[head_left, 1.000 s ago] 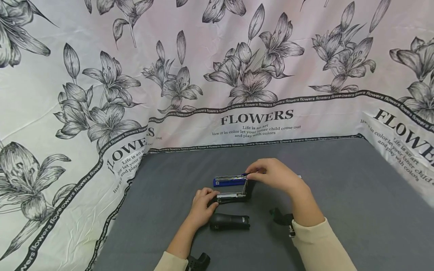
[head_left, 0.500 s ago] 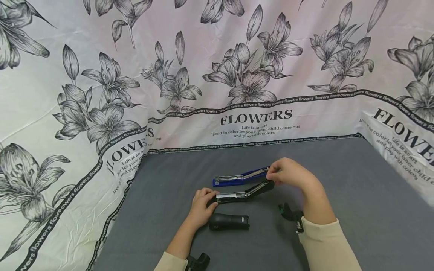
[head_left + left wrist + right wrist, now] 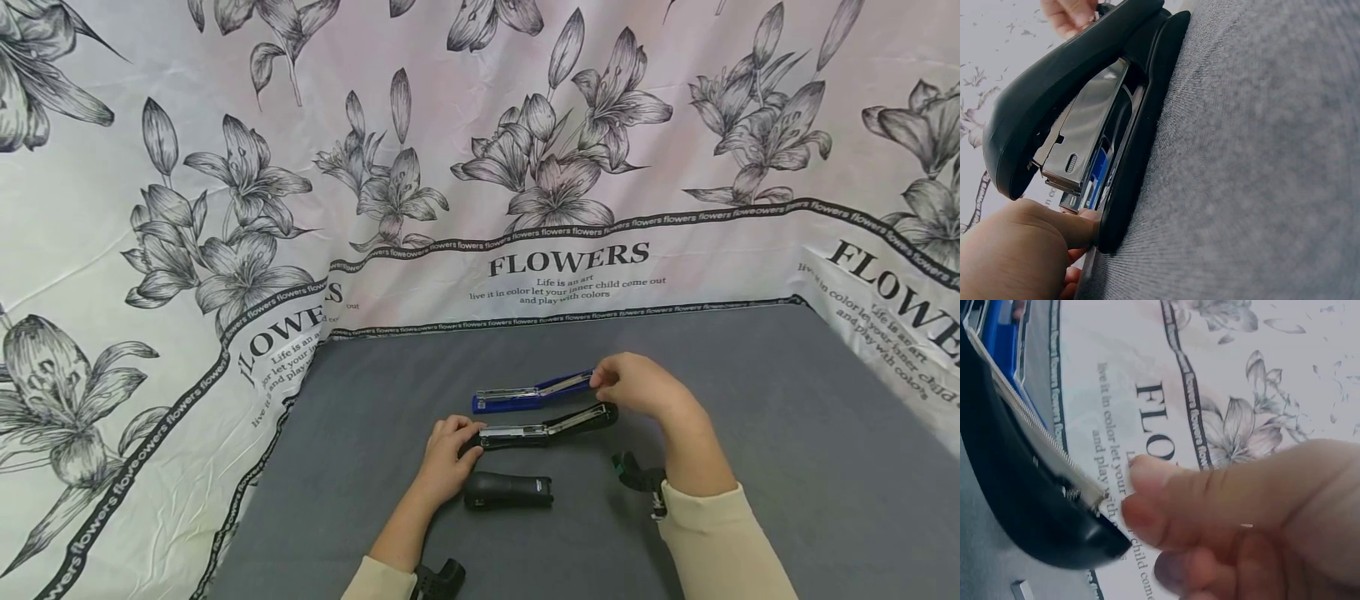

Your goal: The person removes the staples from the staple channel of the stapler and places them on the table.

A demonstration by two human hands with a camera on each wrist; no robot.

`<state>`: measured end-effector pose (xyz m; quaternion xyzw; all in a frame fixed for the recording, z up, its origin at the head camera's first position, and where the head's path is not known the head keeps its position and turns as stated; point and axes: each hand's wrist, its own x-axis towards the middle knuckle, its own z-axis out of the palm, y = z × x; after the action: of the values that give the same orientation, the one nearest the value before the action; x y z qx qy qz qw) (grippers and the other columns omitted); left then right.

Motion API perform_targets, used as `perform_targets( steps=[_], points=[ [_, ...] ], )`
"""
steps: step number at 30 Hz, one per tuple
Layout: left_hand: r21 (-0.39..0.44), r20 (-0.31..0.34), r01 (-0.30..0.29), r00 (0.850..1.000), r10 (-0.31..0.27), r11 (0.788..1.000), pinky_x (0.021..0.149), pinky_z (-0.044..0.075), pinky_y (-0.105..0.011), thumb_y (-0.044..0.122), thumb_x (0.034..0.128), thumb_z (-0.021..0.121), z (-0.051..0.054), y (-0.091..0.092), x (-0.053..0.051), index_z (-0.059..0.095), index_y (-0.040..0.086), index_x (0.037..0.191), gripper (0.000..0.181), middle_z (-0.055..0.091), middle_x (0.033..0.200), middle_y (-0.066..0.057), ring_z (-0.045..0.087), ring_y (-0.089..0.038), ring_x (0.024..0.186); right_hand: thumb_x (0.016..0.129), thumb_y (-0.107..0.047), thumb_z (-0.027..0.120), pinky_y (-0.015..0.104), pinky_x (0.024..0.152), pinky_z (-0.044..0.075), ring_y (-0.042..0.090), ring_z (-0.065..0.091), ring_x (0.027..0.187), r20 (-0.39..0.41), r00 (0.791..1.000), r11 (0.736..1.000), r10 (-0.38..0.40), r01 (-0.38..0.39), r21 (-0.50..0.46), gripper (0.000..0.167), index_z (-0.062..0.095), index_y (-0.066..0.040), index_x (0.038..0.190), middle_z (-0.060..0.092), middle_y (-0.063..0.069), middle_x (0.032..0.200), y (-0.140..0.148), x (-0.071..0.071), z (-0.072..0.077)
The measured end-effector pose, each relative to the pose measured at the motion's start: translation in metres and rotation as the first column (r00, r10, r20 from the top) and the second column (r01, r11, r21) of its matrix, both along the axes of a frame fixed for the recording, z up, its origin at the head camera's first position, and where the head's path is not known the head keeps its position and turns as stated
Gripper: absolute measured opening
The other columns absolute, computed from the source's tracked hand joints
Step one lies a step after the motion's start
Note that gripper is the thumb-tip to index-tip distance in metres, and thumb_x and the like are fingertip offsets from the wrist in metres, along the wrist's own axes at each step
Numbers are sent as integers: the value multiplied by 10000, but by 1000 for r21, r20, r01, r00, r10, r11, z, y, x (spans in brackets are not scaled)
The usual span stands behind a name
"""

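The main change is in the middle black stapler (image 3: 534, 432): its top arm (image 3: 587, 418), nearly upright a second ago, now slopes out to the right, lower than in the last glimpse; the right hand (image 3: 643, 388) is off it – its fingers (image 3: 1150, 519) lie loosely curled near the arm's free end, thumb and forefinger almost together, with nothing seen between them. The left hand (image 3: 444, 461) stays where it is, thumb and fingers clamped on that stapler's left end; its grip seems to steady the base on the grey counter (image 3: 360, 417).

The middle black stapler lies between two others; beyond it the blue stapler (image 3: 516, 404) is spread out the same way, its far tip hidden behind the right hand; nearest the person sits the near black stapler (image 3: 1125, 144), folded, its head over its base – apparently untouched by either hand.

As for the work in hand, the unfolding of the middle one looks all but complete; two staplers now stand opened out, and only the nearest is folded.
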<state>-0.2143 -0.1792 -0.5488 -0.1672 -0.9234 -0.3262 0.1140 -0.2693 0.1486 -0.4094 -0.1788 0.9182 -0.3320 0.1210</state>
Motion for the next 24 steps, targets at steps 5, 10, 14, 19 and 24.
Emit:
perform_targets(
  steps=[5,10,14,19,24],
  points=[
    [3,6,-4,1000,4,1000,893,396,-452,80,938,734,1,0,0,718,71,1290,352,587,1133,-20,471,-216,1016,1030,-220,644,406,695,513,212,609,775,-98,995,996,-6,-3,-94,230,697,-57,1182,673,107,1125,-13,0,1],
    [-3,-12,0,1000,0,1000,899,402,-456,78,936,738,0,0,0,718,65,1288,353,591,1133,-22,479,-215,1010,1036,-183,632,354,629,526,200,611,696,-65,996,983,56,-67,-174,251,690,-49,1241,663,107,1148,-32,3,-5],
    [7,-2,6,1000,-6,1000,906,398,-458,81,948,729,1,0,0,710,64,1302,355,589,1145,-25,473,-210,1013,1039,-180,625,344,608,532,205,615,652,-14,989,979,147,-148,-144,248,717,-38,1220,677,98,1014,-50,8,-11],
    [8,2,6,1000,-6,1000,900,398,-459,79,956,721,2,0,-1,706,65,1312,357,590,1152,-22,468,-204,1010,1032,-159,626,363,674,517,127,593,659,-8,964,964,265,-265,0,226,766,-33,1158,717,45,950,-71,11,-25],
    [4,-10,9,1000,-9,1000,888,404,-452,76,955,720,2,0,0,706,59,1310,356,591,1150,-21,468,-200,1003,990,-65,623,310,578,417,83,423,538,-73,963,962,259,-250,110,260,769,-73,775,579,-50,639,-88,19,-37]
  ],
)
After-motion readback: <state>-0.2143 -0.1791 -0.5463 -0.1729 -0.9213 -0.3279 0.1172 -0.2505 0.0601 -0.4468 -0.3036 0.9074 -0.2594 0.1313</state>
